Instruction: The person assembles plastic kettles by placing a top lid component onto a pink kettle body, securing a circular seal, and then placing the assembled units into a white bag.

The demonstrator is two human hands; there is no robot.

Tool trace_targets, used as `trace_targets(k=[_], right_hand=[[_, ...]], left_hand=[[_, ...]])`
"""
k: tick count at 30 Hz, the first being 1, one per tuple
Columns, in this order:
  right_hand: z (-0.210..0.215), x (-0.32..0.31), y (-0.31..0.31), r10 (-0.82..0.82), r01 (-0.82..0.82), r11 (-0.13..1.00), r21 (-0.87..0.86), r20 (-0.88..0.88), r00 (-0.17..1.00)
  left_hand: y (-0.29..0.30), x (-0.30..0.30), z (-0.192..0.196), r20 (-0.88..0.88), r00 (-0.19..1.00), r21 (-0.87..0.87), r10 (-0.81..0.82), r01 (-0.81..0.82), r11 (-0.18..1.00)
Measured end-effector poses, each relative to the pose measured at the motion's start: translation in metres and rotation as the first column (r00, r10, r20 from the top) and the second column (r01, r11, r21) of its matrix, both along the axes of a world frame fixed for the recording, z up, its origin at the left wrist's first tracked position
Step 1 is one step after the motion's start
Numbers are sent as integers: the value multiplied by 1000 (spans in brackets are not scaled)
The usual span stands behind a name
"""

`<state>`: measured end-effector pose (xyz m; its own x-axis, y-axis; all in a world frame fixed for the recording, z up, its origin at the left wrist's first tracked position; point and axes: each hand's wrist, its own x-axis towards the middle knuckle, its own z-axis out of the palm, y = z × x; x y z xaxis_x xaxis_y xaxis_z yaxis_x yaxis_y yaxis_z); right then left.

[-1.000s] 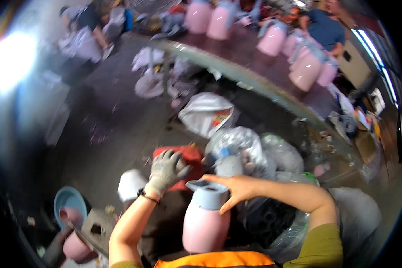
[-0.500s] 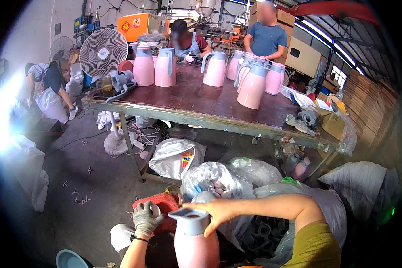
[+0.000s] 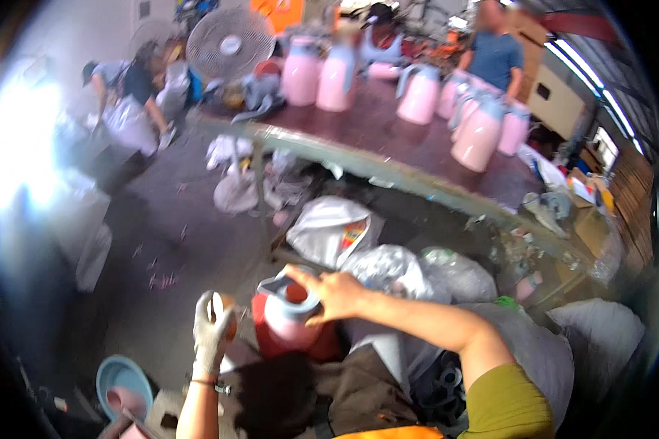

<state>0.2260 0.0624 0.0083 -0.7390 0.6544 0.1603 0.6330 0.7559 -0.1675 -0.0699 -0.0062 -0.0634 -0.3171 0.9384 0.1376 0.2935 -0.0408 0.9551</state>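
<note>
In front of me a pink jug (image 3: 289, 333) with a grey spouted collar stands slightly tilted on a red cloth (image 3: 260, 301); its round top opening shows. My bare right hand (image 3: 337, 294) grips the jug's collar from the right, thumb and fingers around the rim. To the left of the jug, apart from it, my left hand (image 3: 211, 329) is raised in a pale work glove. Its fingers close around a small round piece, pale at the edge and brownish on the side; blur hides its kind.
Across the front stands a dark table (image 3: 381, 110) carrying several pink jugs (image 3: 479, 139) and a fan (image 3: 231, 45) beside it. Plastic bags (image 3: 395, 269) lie below. A blue basin (image 3: 113, 372) with a pink piece sits lower left. Co-workers are behind the table and far left.
My right hand has moved the jug forward and left onto the red cloth. My left hand has drawn away leftward with the round piece. The whole view has shifted and tilted.
</note>
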Motion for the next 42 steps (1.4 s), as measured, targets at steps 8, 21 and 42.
trace_targets(k=[8, 21, 42], right_hand=[[15, 1, -11, -119, 124, 989, -76, 69, 991], [28, 84, -40, -326, 204, 937, -283, -496, 805], [-74, 77, -49, -481, 307, 837, -452, -343, 807]], left_hand=[[17, 28, 80, -43, 988, 84, -150, 153, 985], [-1, 109, 275, -455, 764, 137, -457, 568, 812], [42, 128, 179, -718, 693, 248, -70, 348, 904]])
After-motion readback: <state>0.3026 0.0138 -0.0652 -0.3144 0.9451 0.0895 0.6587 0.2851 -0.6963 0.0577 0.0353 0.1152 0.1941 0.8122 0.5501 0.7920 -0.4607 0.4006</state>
